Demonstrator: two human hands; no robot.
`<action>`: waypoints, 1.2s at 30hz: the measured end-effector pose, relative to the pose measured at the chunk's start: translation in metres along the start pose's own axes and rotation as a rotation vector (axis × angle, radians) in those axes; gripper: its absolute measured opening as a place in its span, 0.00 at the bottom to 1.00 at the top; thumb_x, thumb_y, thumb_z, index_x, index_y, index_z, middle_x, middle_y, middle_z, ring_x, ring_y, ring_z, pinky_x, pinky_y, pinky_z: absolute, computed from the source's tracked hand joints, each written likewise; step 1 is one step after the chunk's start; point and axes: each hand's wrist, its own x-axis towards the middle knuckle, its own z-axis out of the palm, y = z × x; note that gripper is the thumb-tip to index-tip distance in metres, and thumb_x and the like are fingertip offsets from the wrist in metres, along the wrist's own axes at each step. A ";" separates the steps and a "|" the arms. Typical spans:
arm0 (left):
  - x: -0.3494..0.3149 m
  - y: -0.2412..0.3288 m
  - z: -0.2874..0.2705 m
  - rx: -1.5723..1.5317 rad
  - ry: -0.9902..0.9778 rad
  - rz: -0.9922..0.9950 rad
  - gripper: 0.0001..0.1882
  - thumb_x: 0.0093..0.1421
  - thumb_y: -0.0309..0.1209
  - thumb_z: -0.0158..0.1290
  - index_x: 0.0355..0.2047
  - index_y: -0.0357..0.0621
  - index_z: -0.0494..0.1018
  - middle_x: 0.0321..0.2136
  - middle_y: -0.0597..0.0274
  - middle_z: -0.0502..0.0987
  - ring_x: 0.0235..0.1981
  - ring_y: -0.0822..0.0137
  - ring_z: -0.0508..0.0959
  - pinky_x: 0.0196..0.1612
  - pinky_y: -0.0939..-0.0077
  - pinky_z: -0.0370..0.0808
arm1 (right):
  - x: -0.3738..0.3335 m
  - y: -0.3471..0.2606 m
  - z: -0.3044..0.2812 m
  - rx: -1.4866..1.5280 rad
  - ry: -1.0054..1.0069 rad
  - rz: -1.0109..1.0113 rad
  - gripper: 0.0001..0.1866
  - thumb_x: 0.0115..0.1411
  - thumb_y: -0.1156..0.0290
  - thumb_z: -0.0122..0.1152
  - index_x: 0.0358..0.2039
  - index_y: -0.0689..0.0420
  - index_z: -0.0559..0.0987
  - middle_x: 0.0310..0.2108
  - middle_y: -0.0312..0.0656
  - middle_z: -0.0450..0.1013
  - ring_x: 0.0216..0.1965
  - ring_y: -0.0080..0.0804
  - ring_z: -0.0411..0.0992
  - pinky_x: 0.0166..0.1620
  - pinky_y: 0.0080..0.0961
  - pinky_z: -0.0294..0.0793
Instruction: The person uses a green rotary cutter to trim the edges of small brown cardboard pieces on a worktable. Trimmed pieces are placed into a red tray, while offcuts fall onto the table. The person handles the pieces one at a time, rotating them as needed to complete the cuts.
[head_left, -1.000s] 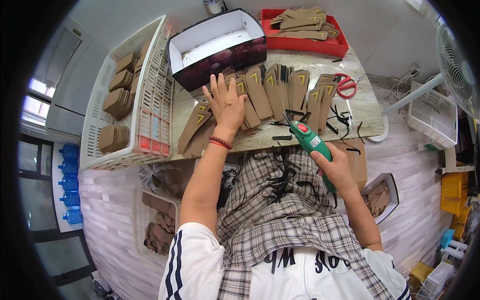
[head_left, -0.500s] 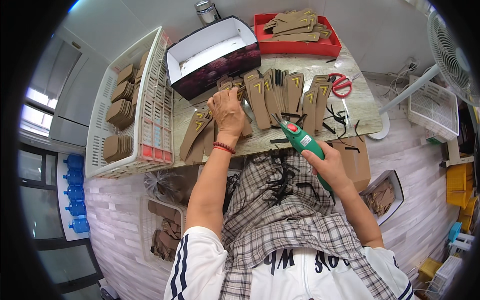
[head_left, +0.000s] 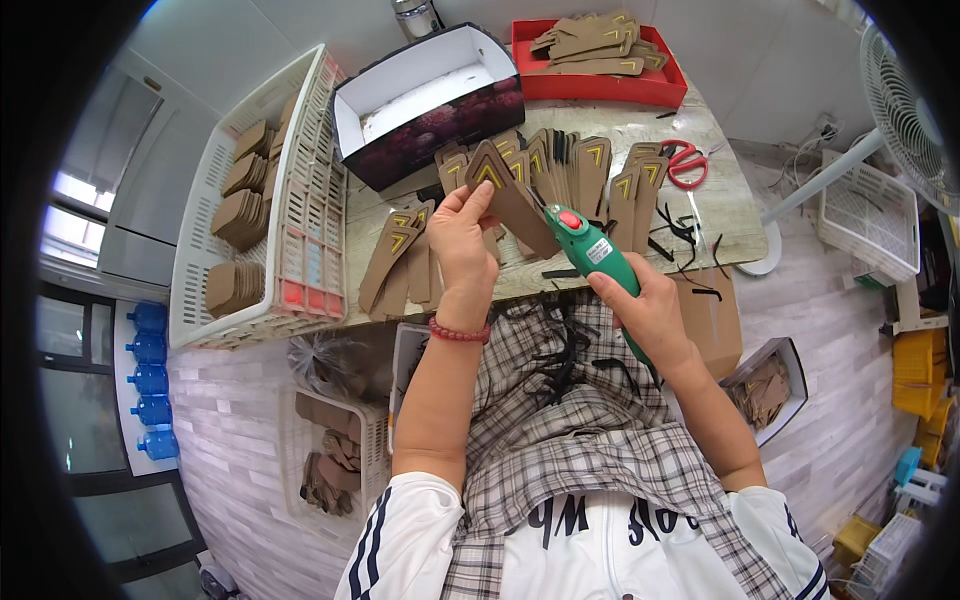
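Observation:
My left hand (head_left: 464, 238) pinches a flat brown strip (head_left: 513, 207) with a pointed top and a yellow chevron, lifted above the table. In my right hand (head_left: 652, 312) is a green handheld power tool (head_left: 590, 248) with a red button, its narrow tip close to the strip's right edge. Whether tip and strip touch, I cannot tell. Similar brown strips (head_left: 592, 170) stand fanned in a row behind my hands, and others (head_left: 395, 262) lie left of my left hand. Short black offcuts (head_left: 682, 228) are scattered at the right of the table, with more on my plaid apron.
Red-handled scissors (head_left: 684, 165) lie on the right. At the back stand a red tray (head_left: 600, 93) of strips and a dark open box (head_left: 430, 138). A white crate (head_left: 310, 240) with brown stacks flanks the left edge; a fan (head_left: 905, 110) stands on the right.
My left hand has picked a strip out of the row and brought it up toward the tool. The tool in my right hand has shifted slightly left and up.

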 end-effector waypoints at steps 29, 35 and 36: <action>-0.037 -0.038 0.016 -0.099 -0.121 -0.238 0.04 0.59 0.27 0.58 0.33 0.41 0.76 0.27 0.65 0.80 0.24 0.76 0.76 0.29 0.82 0.72 | 0.001 0.008 -0.004 0.008 0.067 -0.016 0.17 0.58 0.60 0.66 0.37 0.62 0.77 0.18 0.32 0.71 0.15 0.14 0.65 0.19 0.16 0.63; -0.045 -0.041 0.013 -0.021 -0.149 -0.246 0.03 0.60 0.27 0.57 0.32 0.40 0.76 0.26 0.65 0.80 0.24 0.76 0.76 0.30 0.83 0.72 | 0.001 0.006 -0.005 0.004 0.078 -0.031 0.18 0.57 0.60 0.66 0.37 0.63 0.77 0.18 0.32 0.71 0.15 0.14 0.65 0.18 0.16 0.63; -0.045 -0.042 0.012 -0.019 -0.157 -0.249 0.03 0.60 0.27 0.57 0.32 0.40 0.77 0.26 0.65 0.80 0.24 0.76 0.77 0.30 0.83 0.72 | 0.002 0.005 -0.005 0.010 0.074 -0.028 0.18 0.57 0.60 0.67 0.37 0.63 0.77 0.18 0.32 0.71 0.15 0.14 0.65 0.18 0.15 0.63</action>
